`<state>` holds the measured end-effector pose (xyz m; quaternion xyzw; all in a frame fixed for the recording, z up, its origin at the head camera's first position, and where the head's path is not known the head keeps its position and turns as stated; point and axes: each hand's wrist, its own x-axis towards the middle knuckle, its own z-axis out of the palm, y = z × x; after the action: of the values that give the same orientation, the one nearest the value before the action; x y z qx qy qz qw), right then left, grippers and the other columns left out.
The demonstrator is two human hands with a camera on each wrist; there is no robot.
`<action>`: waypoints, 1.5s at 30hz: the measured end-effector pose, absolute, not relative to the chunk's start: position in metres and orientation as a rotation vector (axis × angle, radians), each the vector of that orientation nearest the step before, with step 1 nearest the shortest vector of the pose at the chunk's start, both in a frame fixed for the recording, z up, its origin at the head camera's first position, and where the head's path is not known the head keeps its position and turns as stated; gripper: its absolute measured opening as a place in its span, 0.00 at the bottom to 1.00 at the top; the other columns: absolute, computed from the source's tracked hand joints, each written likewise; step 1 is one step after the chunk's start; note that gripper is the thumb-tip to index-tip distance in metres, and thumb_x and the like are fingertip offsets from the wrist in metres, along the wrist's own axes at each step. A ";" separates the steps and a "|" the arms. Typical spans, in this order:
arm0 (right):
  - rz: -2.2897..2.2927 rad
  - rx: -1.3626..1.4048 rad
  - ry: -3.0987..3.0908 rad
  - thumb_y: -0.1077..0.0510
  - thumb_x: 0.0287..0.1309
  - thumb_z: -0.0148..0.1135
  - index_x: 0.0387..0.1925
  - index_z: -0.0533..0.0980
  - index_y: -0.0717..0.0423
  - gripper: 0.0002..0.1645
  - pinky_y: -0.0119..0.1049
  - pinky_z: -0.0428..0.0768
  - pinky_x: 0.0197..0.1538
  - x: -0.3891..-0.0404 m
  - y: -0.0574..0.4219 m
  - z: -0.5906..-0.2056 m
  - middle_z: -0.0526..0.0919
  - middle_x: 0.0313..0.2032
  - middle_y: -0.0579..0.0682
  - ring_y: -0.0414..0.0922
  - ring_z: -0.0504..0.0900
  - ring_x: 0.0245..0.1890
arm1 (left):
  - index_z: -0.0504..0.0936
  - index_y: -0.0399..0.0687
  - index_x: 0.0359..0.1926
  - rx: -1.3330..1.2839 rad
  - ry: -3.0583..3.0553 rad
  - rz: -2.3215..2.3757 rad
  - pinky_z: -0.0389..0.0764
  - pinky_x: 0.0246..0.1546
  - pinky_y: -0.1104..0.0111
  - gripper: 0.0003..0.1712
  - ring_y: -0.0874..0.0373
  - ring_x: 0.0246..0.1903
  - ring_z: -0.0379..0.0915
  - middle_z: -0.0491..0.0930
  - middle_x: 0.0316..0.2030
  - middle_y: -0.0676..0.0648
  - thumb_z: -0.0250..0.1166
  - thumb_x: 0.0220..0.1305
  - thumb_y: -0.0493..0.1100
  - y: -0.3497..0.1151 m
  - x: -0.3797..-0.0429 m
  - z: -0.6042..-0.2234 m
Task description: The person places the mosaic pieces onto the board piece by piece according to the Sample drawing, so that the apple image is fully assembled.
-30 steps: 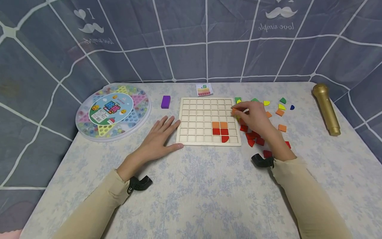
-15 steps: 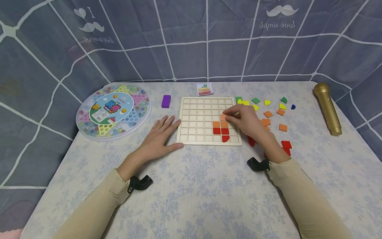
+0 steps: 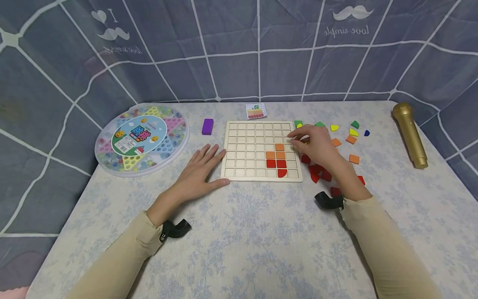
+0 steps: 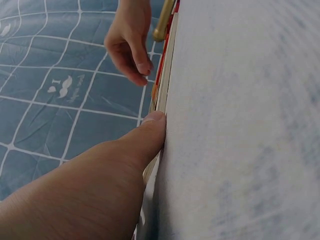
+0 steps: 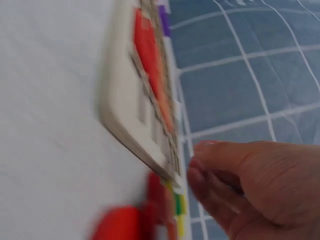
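Observation:
A wooden grid board (image 3: 246, 166) lies flat on the table. Orange squares (image 3: 280, 147) fill several cells at its right, above red squares (image 3: 276, 163) and a rounded red piece (image 3: 282, 173). My left hand (image 3: 198, 174) rests with spread, straight fingers at the board's left edge; its thumb touches the near left corner, as the left wrist view also shows. My right hand (image 3: 317, 143) hovers over the board's right edge, fingers loosely bent and no piece visible between them. It partly hides the loose pieces beneath, among them red ones (image 3: 315, 172).
Right of the board lie loose orange (image 3: 354, 159), yellow (image 3: 353, 132), green (image 3: 355, 124) and blue pieces (image 3: 367, 133). A pattern card (image 3: 256, 111) lies behind the board, a purple block (image 3: 207, 126) to its left. A round game box (image 3: 142, 141) and gold microphone (image 3: 410, 135) flank everything.
My right hand carried an orange square left onto the board and let it go in a cell above the other orange ones. It has since drawn back right. My left hand stayed still.

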<state>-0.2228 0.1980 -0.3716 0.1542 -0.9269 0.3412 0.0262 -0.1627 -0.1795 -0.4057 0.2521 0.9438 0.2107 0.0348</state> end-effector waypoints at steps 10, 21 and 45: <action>0.915 0.356 -3.088 0.54 0.63 0.76 0.54 0.87 0.59 0.20 0.45 0.84 0.49 -0.225 0.232 -0.358 0.89 0.45 0.58 0.56 0.85 0.48 | 0.52 0.51 0.85 0.779 2.903 0.652 0.36 0.83 0.41 0.53 0.40 0.85 0.33 0.45 0.85 0.40 0.66 0.71 0.64 -0.180 -0.163 -0.407; 0.871 0.293 -3.195 0.60 0.63 0.73 0.56 0.84 0.62 0.20 0.57 0.82 0.55 -0.228 0.247 -0.356 0.85 0.50 0.64 0.61 0.83 0.52 | 0.52 0.50 0.85 0.783 2.911 0.633 0.36 0.83 0.42 0.53 0.40 0.85 0.33 0.45 0.85 0.40 0.67 0.70 0.63 -0.179 -0.163 -0.406; 1.003 0.504 -2.951 0.59 0.62 0.75 0.49 0.87 0.61 0.15 0.53 0.87 0.54 -0.221 0.207 -0.359 0.89 0.42 0.58 0.52 0.85 0.45 | 0.52 0.50 0.85 0.779 2.908 0.631 0.35 0.84 0.43 0.53 0.40 0.85 0.32 0.44 0.85 0.40 0.67 0.71 0.64 -0.179 -0.162 -0.406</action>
<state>-0.2207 0.2067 -0.3592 0.1595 -0.9346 0.3177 -0.0080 -0.1623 -0.1792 -0.4065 0.2532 0.9449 0.2050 0.0328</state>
